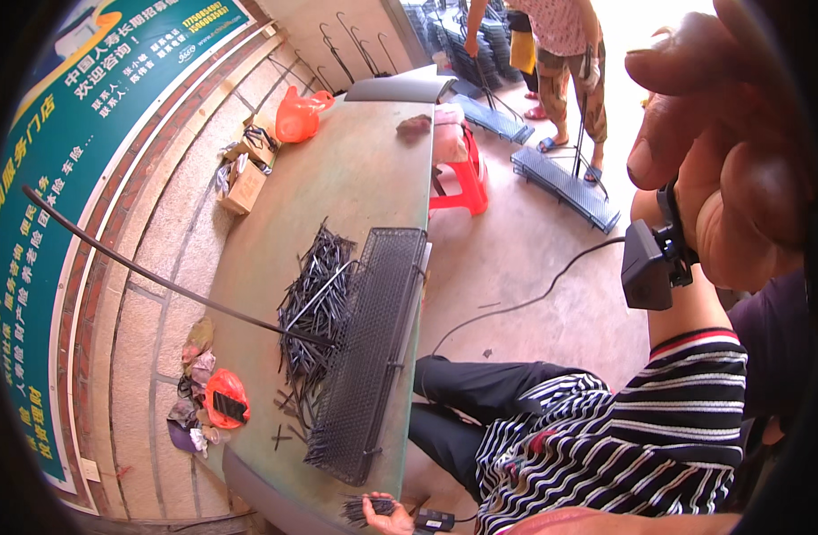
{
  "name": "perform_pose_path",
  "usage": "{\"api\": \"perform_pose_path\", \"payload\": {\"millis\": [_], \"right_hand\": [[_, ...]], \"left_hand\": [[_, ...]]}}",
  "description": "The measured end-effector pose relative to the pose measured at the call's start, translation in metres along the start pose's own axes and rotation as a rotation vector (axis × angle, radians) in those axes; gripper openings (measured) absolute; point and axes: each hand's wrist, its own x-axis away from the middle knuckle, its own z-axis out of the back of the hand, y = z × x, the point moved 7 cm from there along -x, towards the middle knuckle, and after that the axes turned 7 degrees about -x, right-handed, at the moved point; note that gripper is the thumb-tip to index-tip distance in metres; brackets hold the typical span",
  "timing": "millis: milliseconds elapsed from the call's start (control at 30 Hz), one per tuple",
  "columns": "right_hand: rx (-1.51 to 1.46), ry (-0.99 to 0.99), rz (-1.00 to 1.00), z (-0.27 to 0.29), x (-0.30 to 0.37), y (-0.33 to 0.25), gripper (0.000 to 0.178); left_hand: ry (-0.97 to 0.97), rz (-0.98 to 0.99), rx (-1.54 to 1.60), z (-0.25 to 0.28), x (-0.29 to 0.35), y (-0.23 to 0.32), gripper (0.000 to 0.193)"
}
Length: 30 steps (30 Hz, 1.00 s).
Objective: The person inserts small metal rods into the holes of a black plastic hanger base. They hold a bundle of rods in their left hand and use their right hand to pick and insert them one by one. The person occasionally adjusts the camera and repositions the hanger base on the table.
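At the table's near corner, my left hand [393, 517] is closed round a bunch of thin dark strips [360, 510]. My right hand [721, 152] is raised close to the camera at the upper right, its fingers curled; I cannot make out anything in them. A small black camera [648, 266] is strapped to that wrist. On the green table [364, 160] lies a long black mesh rack [373, 348], beside a heap of dark strips [315, 303]. A long dark rod [159, 267] slants from the rack toward the wall.
An orange bag [300, 114] and a small cardboard box [242, 187] are at the wall side, with a phone [229, 407] on another orange bag. Past the table are a red stool [462, 178] and a person [569, 62] standing by mesh racks [565, 187]. A cable [534, 299] trails from the right wrist.
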Motion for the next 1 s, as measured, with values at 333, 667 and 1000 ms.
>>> {"api": "perform_pose_path", "payload": {"millis": [333, 667, 1000], "right_hand": [[-0.684, -0.333, 0.687, -0.118, 0.109, -0.321, 0.018], [-0.462, -1.037, 0.141, -0.298, 0.217, -0.202, 0.034], [-0.339, -0.934, 0.226, -0.318, 0.198, -0.216, 0.034]], "left_hand": [[-0.001, -0.132, 0.070, 0.004, -0.001, -0.001, 0.013], [-0.101, 0.142, 0.129, -0.003, -0.003, -0.015, 0.011], [0.131, 0.078, 0.067, -0.024, 0.008, -0.006, 0.007]]}}
